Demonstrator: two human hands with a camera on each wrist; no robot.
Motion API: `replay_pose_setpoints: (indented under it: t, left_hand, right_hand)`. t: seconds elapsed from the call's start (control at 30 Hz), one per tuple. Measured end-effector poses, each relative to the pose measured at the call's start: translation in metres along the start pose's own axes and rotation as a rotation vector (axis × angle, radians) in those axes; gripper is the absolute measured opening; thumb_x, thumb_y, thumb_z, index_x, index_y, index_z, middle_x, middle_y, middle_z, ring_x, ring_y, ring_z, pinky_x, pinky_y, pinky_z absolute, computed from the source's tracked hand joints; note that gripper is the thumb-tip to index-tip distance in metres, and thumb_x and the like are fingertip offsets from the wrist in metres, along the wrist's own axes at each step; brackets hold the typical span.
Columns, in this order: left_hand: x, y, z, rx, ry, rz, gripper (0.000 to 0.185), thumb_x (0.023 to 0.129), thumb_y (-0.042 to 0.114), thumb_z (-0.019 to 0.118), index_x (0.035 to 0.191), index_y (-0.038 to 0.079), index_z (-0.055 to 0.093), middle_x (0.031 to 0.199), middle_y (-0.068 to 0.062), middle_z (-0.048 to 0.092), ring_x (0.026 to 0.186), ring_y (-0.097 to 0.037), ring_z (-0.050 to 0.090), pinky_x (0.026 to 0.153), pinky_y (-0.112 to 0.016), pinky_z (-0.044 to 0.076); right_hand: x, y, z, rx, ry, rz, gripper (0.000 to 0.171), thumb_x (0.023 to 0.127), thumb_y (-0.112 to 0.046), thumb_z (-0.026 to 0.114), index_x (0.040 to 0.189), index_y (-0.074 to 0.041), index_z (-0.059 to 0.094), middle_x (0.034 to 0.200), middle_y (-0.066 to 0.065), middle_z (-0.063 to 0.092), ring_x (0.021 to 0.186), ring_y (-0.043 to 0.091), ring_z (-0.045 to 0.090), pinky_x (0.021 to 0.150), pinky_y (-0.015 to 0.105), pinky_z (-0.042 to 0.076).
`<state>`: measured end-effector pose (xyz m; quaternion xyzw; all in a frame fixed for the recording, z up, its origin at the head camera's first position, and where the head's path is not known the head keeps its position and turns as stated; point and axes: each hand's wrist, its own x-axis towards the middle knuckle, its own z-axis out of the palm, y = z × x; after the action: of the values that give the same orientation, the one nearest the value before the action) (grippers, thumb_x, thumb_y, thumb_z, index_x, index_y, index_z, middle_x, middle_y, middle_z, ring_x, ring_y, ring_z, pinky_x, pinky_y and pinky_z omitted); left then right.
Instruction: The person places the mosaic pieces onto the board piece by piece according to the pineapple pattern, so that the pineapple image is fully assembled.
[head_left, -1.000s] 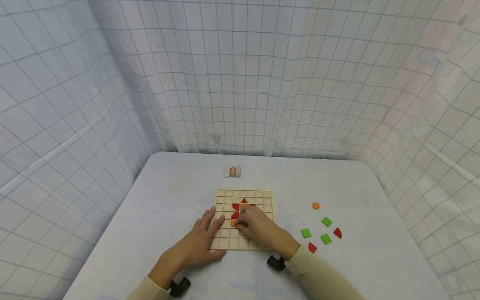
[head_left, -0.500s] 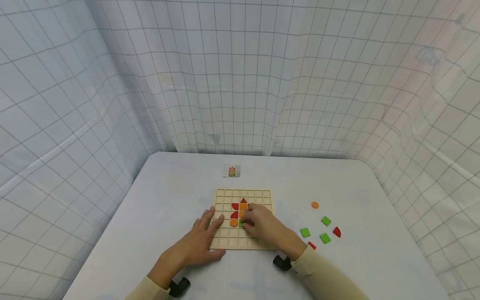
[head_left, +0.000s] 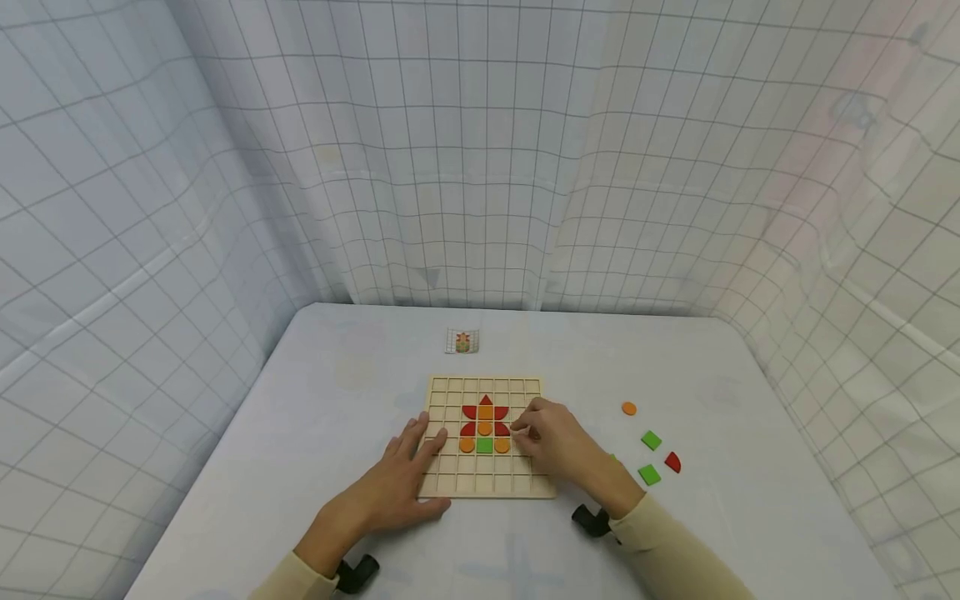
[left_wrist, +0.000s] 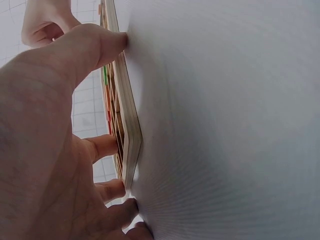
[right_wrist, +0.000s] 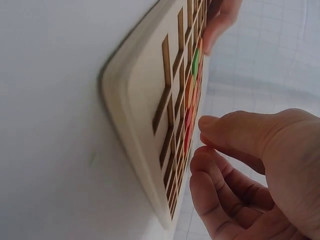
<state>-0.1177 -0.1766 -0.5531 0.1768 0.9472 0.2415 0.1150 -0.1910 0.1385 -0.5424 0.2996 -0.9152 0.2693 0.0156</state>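
Observation:
A square wooden grid board (head_left: 450, 483) lies on the table. In its cells sit a red triangle (head_left: 486, 400), an orange square (head_left: 486, 412), several red curved-edge pieces (head_left: 502, 429), a green square (head_left: 484, 445) and orange discs (head_left: 467, 446). My left hand (head_left: 393, 483) rests spread at the board's left side, thumb at the near edge and fingertips over the left cells. Above the board's right half is my right hand (head_left: 558, 442), its fingers loosely bent. The right wrist view shows a gap between its thumb (right_wrist: 215, 125) and index finger, with nothing between them.
On the right of the table lie loose pieces: an orange disc (head_left: 629, 408), green squares (head_left: 651, 440) and a red curved-edge piece (head_left: 672, 462). Behind the board is a small picture card (head_left: 462, 341). Gridded white curtains (head_left: 450, 208) enclose the table's back and sides.
My right hand has moved right, off the middle cells, uncovering the green square and the right-hand orange disc in the lower row. My left hand has stayed in place.

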Motion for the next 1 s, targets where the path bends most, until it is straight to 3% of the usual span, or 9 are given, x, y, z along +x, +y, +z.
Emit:
replay_pose_setpoints:
  t: [0.4, 0.63, 0.87, 1.0]
  left_hand:
    - [-0.001, 0.003, -0.002, -0.002, -0.001, -0.004, 0.106, 0.100, 0.052, 0.087, 0.183, 0.010, 0.038, 0.196, -0.026, 0.014, 0.182, -0.053, 0.018, 0.143, -0.075, 0.027]
    - [0.000, 0.004, -0.003, -0.002, -0.011, -0.010, 0.106, 0.099, 0.052, 0.087, 0.183, 0.010, 0.037, 0.196, -0.025, 0.013, 0.182, -0.053, 0.017, 0.143, -0.075, 0.026]
    - [0.001, 0.003, -0.002, 0.005, -0.015, -0.003, 0.107, 0.099, 0.054, 0.087, 0.183, 0.010, 0.037, 0.196, -0.026, 0.013, 0.182, -0.053, 0.017, 0.143, -0.075, 0.027]
    - [0.001, 0.002, -0.003, 0.007, -0.016, 0.003, 0.108, 0.100, 0.055, 0.087, 0.183, 0.010, 0.036, 0.196, -0.026, 0.013, 0.182, -0.054, 0.017, 0.143, -0.075, 0.027]
  right_hand:
    - [-0.016, 0.035, -0.023, -0.041, 0.087, 0.118, 0.013, 0.099, -0.002, 0.090, 0.112, -0.005, 0.091, 0.104, 0.005, 0.079, 0.088, 0.014, 0.073, 0.075, 0.024, 0.061]
    - [-0.030, 0.067, -0.046, -0.058, 0.180, 0.127, 0.020, 0.095, 0.001, 0.092, 0.115, -0.002, 0.090, 0.104, 0.010, 0.079, 0.089, 0.022, 0.079, 0.074, 0.029, 0.065]
    - [-0.044, 0.096, -0.064, -0.069, 0.191, 0.255, 0.024, 0.099, -0.004, 0.090, 0.123, -0.003, 0.089, 0.113, 0.014, 0.080, 0.096, 0.023, 0.075, 0.078, 0.033, 0.062]
    - [-0.052, 0.110, -0.070, -0.074, 0.194, 0.284, 0.027, 0.098, -0.006, 0.091, 0.125, 0.000, 0.088, 0.112, 0.017, 0.078, 0.093, 0.023, 0.074, 0.078, 0.033, 0.061]
